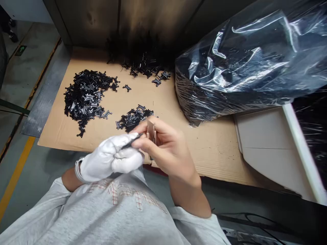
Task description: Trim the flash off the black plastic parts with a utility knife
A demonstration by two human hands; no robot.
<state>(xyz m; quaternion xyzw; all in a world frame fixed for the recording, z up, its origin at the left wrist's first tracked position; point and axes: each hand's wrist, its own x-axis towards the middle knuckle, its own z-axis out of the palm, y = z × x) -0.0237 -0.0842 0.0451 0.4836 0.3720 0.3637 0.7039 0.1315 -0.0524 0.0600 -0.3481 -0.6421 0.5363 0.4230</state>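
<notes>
My left hand (112, 156), in a white glove, is closed on a small black plastic part (131, 141), which sticks out towards the right. My bare right hand (171, 146) meets it there, its thumb and fingertips at the part's end. A flat brownish, metal-looking piece (151, 131) stands upright in the right hand's curled fingers; its exact kind does not show. Just beyond both hands lies a small heap of similar black parts (134, 117), partly covered by the right hand.
Cardboard (204, 146) covers the bench. A larger heap of black parts (87, 95) lies at left, and another pile (145, 66) sits at the back in shadow. A big plastic bag of black parts (242, 68) bulges at right, over an open carton (270, 146).
</notes>
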